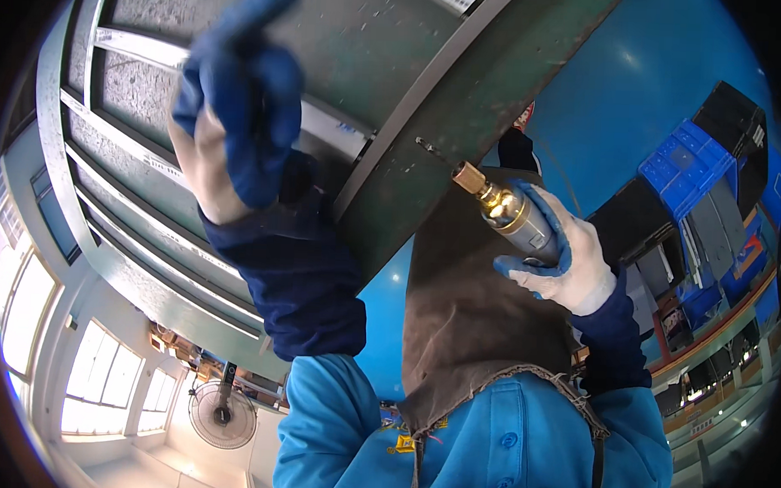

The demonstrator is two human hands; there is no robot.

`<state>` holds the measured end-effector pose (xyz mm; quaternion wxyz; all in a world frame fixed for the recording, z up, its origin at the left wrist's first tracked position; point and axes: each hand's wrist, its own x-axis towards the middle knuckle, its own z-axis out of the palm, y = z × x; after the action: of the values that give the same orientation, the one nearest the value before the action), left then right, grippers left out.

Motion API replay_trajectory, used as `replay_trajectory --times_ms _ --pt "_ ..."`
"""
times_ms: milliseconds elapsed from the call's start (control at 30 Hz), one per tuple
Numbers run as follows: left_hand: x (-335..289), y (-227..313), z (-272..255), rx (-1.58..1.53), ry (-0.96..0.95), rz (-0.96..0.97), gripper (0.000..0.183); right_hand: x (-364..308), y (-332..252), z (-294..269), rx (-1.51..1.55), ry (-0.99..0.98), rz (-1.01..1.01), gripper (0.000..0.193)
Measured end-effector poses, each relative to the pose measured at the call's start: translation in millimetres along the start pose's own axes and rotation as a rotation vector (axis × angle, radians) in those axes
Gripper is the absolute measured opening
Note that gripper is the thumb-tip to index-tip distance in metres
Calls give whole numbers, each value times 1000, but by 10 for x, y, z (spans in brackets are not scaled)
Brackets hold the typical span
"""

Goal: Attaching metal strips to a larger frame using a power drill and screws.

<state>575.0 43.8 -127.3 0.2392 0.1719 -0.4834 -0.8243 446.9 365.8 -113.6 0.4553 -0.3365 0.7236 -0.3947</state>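
Note:
My right hand [575, 250], in a white glove with blue-coated fingers, is wrapped round a drill [524, 225] with a silver-grey body and a brass-coloured front. A thin dark drill bit [430, 148] sticks out of its chuck toward the upper left, over the edge of a dark green bench [446, 134]. Higher on the left, my left hand [236, 122] in a matching glove hovers over a metal frame [143, 49] on the bench. Its index finger is stretched out and the others are bent, slightly blurred. Nothing shows in that hand.
Light metal strips [144, 145] cross the frame at the left. A blue crate [687, 168] and dark boxes [641, 214] stand to the right, over the blue floor [619, 97]. A fan [221, 413] and windows [102, 367] show at lower left. A brown apron [483, 307] hangs before me.

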Motion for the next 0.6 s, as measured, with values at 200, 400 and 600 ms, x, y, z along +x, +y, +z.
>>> replay_trajectory --times_ms 200,400,600 --pt "-554 84 -100 1033 36 24 55 -130 -87 405 103 81 109 83" --pt "-561 -21 -152 1039 -53 -55 68 -91 -94 515 -69 119 26 81" --pt "-529 -34 -153 1022 -42 -70 68 -90 -105 479 -194 143 -32 81"
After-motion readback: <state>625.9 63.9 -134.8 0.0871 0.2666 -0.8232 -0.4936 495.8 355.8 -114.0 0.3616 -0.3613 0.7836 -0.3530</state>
